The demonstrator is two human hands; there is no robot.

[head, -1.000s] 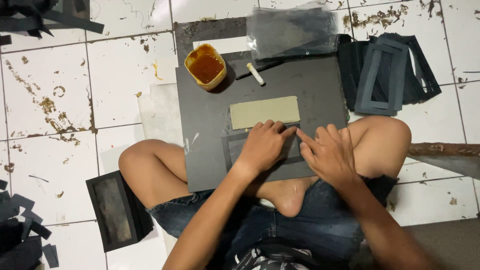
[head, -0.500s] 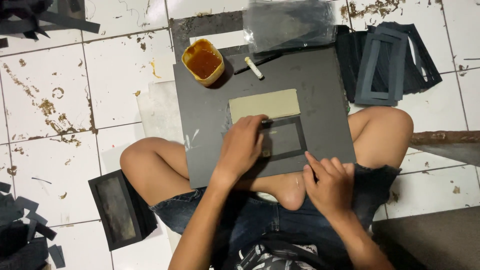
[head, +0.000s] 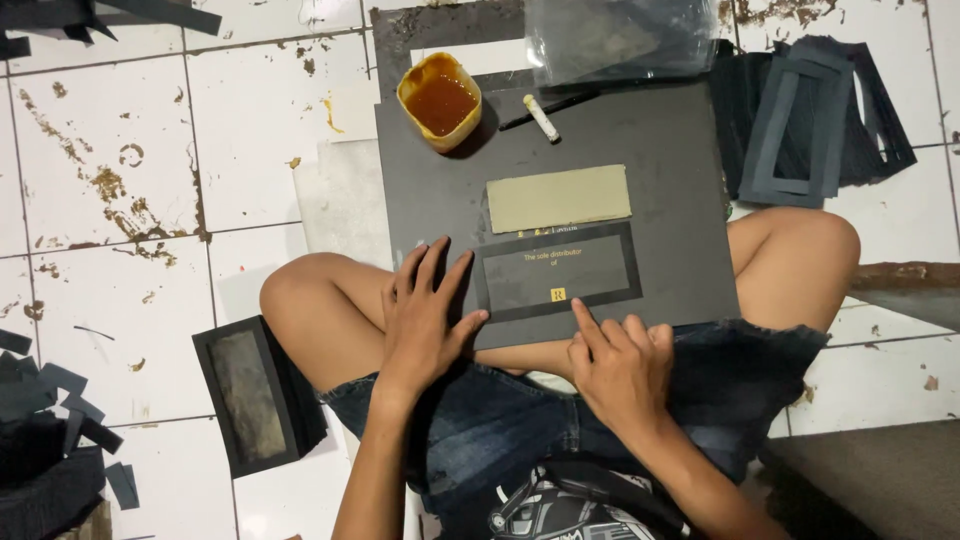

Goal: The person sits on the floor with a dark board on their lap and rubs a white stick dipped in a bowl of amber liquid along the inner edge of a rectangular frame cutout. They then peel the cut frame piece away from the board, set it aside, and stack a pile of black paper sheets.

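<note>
The white tiled floor (head: 110, 250), stained w/ brownish glue spots, is filling most of the frame. A big dark grey board (head: 660, 150) is lying across the person's crossed legs at centre, likely serving as a work surface w/in easy reach.

On it, lower centre, a black framed rectangle (head: 560, 272) is lying flat; just above, a tan card strip (head: 558, 198) is lying apart from it. A yellow cup of amber glue (head: 440, 98) & a small white stick (head: 541, 117) are sitting at the board's top edge, probably kept handy.

Left hand (head: 425, 320), open & flat, fingers spread, is pressing the board just beside the rectangle's left end. Right hand (head: 620, 365), loosely curled & gripping nothing, is touching its lower edge w/ the index fingertip.
</note>
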